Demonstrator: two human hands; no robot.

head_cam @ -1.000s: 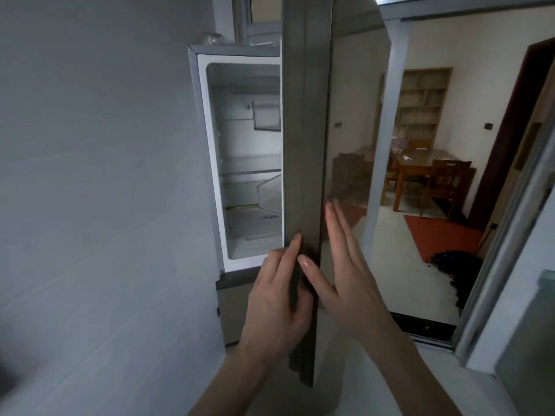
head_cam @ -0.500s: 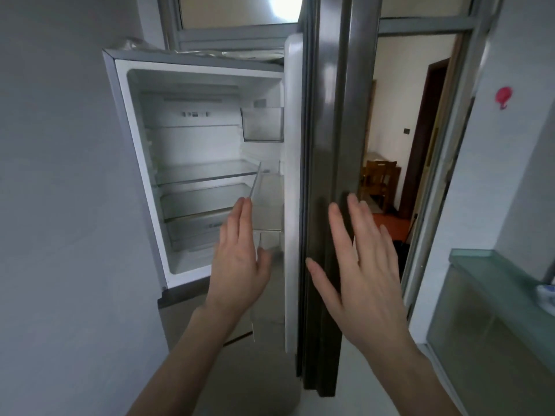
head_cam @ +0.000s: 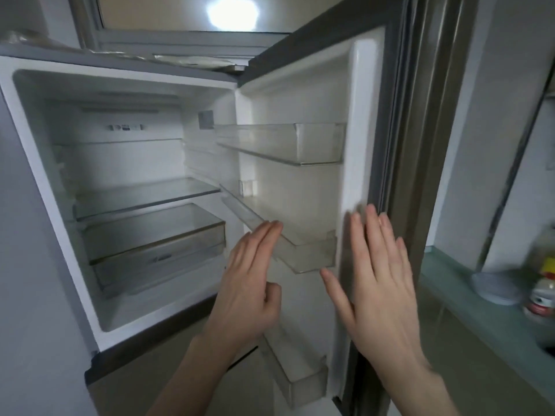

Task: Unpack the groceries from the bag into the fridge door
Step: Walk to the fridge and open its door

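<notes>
Swung much wider than half a second ago, the fridge door (head_cam: 357,139) now shows its whole inner face, where before it was seen nearly edge-on. Three clear door bins are exposed: an upper bin (head_cam: 288,145), a middle bin (head_cam: 300,247) and a lower bin (head_cam: 303,373). All three are seen to be bare, and the glass shelves (head_cam: 144,196) and the drawer (head_cam: 156,250) in the fridge body hold nothing either.

The left hand (head_cam: 249,289) is raised in front of the middle bin with its fingers straight and together; its grip is open and nothing is held. Whether the fingertips touch the bin front cannot be told. The right hand (head_cam: 381,280) is spread flat at the door's outer edge, its grip likewise open and empty, the fingers lying against or just beside the white door rim.

No grocery bag is seen anywhere in view, so its place cannot be given. On the green tabletop (head_cam: 480,319) to the right a blurred bottle (head_cam: 543,289) and a pale round dish (head_cam: 492,288) are made out, too smeared to be named more closely.

As a judgement, only the opening of the fridge has been completed. Nothing has been placed in the door, so the whole unpacking is left: the bag must be found, reached, and each item set into a bin.
</notes>
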